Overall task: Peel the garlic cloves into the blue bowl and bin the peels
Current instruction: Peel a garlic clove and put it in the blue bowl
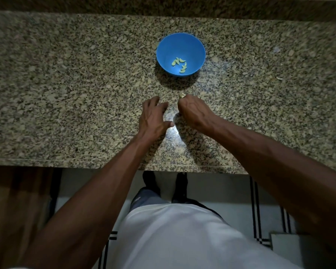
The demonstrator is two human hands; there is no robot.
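Head view: blue bowl (180,55) sits on the granite counter (66,94), toward the back edge and roughly mid-width. Several peeled cloves (179,65) lie in its bottom — so peeling is well underway, judging by that.

Right hand (194,111) is between bowl and front edge, fingers curled, pinching a pale garlic piece (182,95) at the fingertips; can't tell if it's a clove or just skin. Left hand (153,115) is just beside it, fingers spread and relaxed over the counter, holding nothing.

A few pale scraps (279,78) lie toward the right end of the counter, well apart from the bowl — likely peels, too small to be sure. No bin in view, so the binning step looks not yet done. No unpeeled cloves visible apart from whatever the right hand has.

No brands, labels or readable writing anywhere.
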